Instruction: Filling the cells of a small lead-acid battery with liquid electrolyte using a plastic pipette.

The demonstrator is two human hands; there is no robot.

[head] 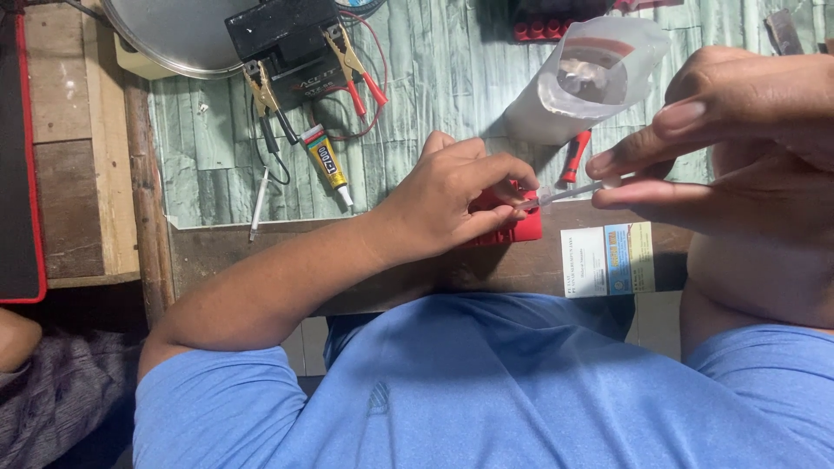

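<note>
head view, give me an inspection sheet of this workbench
surface: wooden bench partly covered by a pale green plank-pattern sheet.
job's things: left hand pinches a red block-like part; right hand holds a thin pale rod whose tip meets the left fingertips.
clutter: yellow glue tube, clear plastic pouch, red-handled tool, printed card, round metal dish, thin white stick.
grippers: both hands closed in pinch grips.
cables: red and black leads with crocodile clips on a black battery.
surroundings: blue shirt below; red-edged black mat at left.
</note>
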